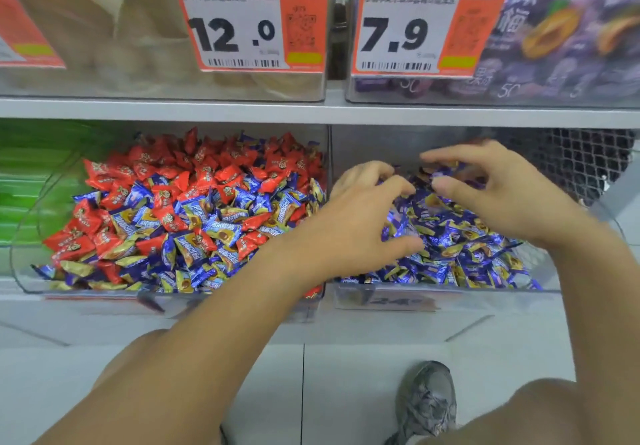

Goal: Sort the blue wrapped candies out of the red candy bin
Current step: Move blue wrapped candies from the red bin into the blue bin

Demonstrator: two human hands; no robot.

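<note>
The red candy bin (24, 237) on the left holds red wrapped candies (207, 171) toward the back, with many blue wrapped candies (221, 230) mixed in at the front. The clear bin on the right (446, 294) is filled with blue candies (467, 237) only. Both my hands hover over that right bin. My left hand (363, 212) reaches across from the left, its fingers spread and loosely curved just above the blue pile. My right hand (502, 192) is beside it with fingers and thumb arched apart over the pile's top. I see no candy clearly gripped in either hand.
A grey shelf edge (311, 112) runs above the bins, carrying clear bins with orange price tags 12.0 (249, 22) and 7.9 (415, 25). A green bin (31, 181) stands at the far left. Below are the white floor and my shoe (426, 403).
</note>
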